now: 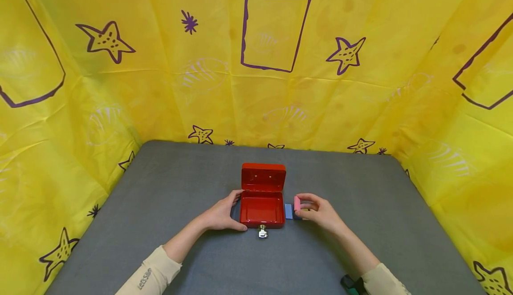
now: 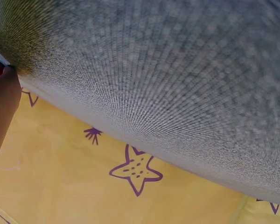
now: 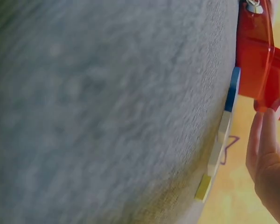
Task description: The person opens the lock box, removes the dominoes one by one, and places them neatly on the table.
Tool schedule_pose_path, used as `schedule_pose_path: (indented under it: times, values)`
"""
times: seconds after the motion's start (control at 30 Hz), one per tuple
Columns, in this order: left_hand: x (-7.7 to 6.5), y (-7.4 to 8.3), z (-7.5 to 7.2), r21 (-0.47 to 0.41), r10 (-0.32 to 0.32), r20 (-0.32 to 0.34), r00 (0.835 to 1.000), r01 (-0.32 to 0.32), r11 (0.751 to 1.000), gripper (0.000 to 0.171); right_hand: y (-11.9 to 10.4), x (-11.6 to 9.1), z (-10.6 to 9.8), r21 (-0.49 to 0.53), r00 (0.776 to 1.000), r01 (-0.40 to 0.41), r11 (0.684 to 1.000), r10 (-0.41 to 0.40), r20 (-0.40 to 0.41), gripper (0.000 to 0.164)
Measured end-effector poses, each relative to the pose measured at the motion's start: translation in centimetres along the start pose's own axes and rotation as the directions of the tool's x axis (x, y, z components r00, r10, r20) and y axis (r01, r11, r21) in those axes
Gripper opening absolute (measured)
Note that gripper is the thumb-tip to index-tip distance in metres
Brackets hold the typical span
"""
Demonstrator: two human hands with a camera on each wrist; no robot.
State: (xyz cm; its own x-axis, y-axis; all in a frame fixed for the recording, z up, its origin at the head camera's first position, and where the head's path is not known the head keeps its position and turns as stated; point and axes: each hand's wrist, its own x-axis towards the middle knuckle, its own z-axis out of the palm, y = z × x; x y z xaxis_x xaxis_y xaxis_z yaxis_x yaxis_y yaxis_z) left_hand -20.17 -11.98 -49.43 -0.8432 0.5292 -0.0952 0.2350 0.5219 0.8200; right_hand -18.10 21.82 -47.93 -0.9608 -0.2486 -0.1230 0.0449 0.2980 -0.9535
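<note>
A red metal cash box [image 1: 262,209] sits on the grey table with its lid [image 1: 263,177] raised and its tray bare inside. My left hand [image 1: 220,214] holds the box at its left side, thumb by the front corner and fingers farther back. In the left wrist view, only part of the left hand [image 2: 2,102] shows, against a bit of red. My right hand [image 1: 322,214] pinches a small pink block [image 1: 297,203] upright, just right of the box. A flat blue block [image 1: 288,211] lies between the box and that hand.
In the right wrist view, a yellow block [image 3: 203,187] and pale pieces [image 3: 216,157] lie in a row with the blue one. The box's silver latch [image 1: 262,232] sticks out in front. Yellow patterned cloth [image 1: 256,99] walls the table. A dark green-and-black object [image 1: 352,284] is by the right sleeve.
</note>
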Motion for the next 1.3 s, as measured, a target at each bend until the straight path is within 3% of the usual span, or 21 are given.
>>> schedule_pose_path:
  times: [0.6,1.0,1.3]
  values:
    - [0.1,0.2,0.0,0.008,-0.048,-0.011,0.999,0.048,0.999,0.1,1.2,-1.1,-2.9,-0.04,0.998,-0.001,0.999,-0.001,-0.058,0.051]
    - [0.1,0.0,0.1,0.014,-0.036,-0.006,0.999,0.036,0.999,0.101,2.0,-2.1,-4.9,-0.024,0.997,-0.006,1.0,0.004,-0.075,0.052]
    - [0.1,0.1,0.0,0.013,-0.041,-0.004,0.999,0.041,0.999,0.101,2.5,-2.6,-6.2,-0.105,0.996,-0.028,0.994,0.019,-0.087,0.051]
